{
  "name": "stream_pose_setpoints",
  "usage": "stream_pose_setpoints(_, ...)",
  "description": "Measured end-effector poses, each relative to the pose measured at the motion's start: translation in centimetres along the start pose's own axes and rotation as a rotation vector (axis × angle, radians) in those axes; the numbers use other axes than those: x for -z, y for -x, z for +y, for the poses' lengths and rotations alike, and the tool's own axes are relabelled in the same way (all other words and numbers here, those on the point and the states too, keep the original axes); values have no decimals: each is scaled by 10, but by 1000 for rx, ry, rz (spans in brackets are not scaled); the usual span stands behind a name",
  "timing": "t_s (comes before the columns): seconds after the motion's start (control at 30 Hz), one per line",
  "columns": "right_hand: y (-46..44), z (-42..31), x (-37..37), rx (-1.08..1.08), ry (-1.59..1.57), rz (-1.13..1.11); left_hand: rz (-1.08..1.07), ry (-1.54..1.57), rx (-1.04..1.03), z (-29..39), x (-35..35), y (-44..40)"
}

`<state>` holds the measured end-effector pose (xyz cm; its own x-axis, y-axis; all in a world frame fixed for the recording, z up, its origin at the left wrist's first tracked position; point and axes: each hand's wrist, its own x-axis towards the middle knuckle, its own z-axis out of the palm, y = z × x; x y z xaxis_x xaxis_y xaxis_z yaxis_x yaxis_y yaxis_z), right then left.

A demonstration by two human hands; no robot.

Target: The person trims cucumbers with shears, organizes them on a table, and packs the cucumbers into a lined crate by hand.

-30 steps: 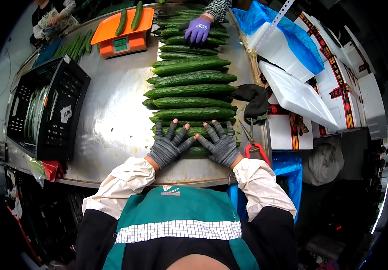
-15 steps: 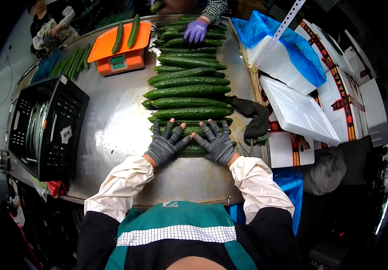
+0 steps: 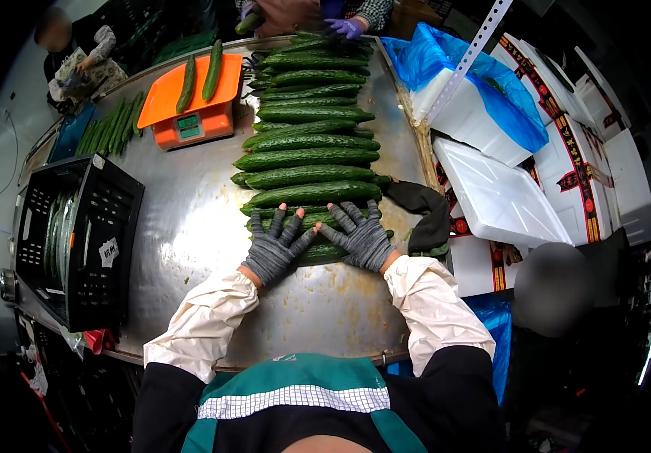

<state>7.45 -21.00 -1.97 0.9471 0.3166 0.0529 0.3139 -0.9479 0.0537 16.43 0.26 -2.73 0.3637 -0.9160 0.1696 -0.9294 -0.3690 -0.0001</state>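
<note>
A long row of green cucumbers [image 3: 306,161] lies crosswise on the metal table, running from near me to the far edge. Both my hands rest on its near end, in grey gloves that leave the fingertips bare. My left hand [image 3: 271,249] is spread flat over the left ends of the nearest cucumbers. On their right part lies my right hand [image 3: 363,240], its fingers also spread. The thumbs nearly meet in the middle. Parts of the nearest cucumbers [image 3: 322,254] are hidden beneath my palms and fingers.
An orange scale [image 3: 195,130] carries two cucumbers. Left stands a black crate [image 3: 106,226]; more cucumbers [image 3: 112,127] lie behind it. A dark cloth [image 3: 420,204], foam lid [image 3: 499,192] and blue-lined box [image 3: 476,106] are right. Across the table, a co-worker's purple-gloved hand [image 3: 348,28] shows.
The co-worker's purple-gloved hand has drawn back from the cucumbers to the table's far edge. My hands stay spread on the near cucumbers, and my view has shifted slightly.
</note>
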Motion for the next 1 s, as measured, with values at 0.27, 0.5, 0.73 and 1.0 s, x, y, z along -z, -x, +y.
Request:
stream_pose_setpoints(0.27, -1, 0, -6, 11, 1, 61, 8, 22, -6, -1, 2, 0)
stream_pose_setpoints(0.5, -2, -2, -1, -24, 15, -29, 35, -8, -35, -3, 3, -1)
stream_pose_setpoints(0.73, -6, -4, 5, -38, 32, -38, -30, -15, -45, -7, 7, -2)
stream_pose_setpoints(1.0, -33, 14, 15, -113, 93, -128, 15, -104, -14, -30, -3, -28)
